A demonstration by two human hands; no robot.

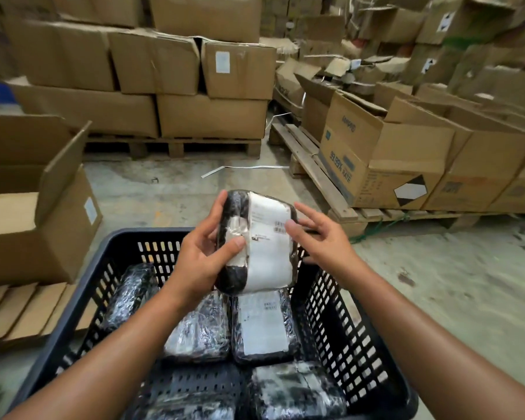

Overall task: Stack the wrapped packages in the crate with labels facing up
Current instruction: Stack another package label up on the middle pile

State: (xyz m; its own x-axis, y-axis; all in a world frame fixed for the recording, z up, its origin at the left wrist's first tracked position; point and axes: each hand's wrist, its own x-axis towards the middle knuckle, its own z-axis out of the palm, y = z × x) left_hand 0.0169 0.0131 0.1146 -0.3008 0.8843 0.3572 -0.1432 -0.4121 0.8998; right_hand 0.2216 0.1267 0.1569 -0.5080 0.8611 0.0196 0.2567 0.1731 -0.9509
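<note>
A black perforated plastic crate (pixel 340 322) stands on the floor in front of me. Several black shrink-wrapped packages lie inside it; one (pixel 262 325) shows a white label facing up, another (pixel 199 327) lies beside it, one (pixel 131 294) leans at the left wall. Above the crate's far edge my left hand (pixel 206 253) grips a wrapped package (pixel 267 247) with its white label turned toward me. My right hand (pixel 319 237) hovers at the package's right edge, fingers spread, fingertips near or touching the label.
An open cardboard box (pixel 43 207) stands left of the crate, flattened cardboard (pixel 22 310) below it. Stacked cartons on wooden pallets (pixel 194 147) fill the back and right (pixel 406 165). Bare concrete floor (pixel 452 283) lies to the right.
</note>
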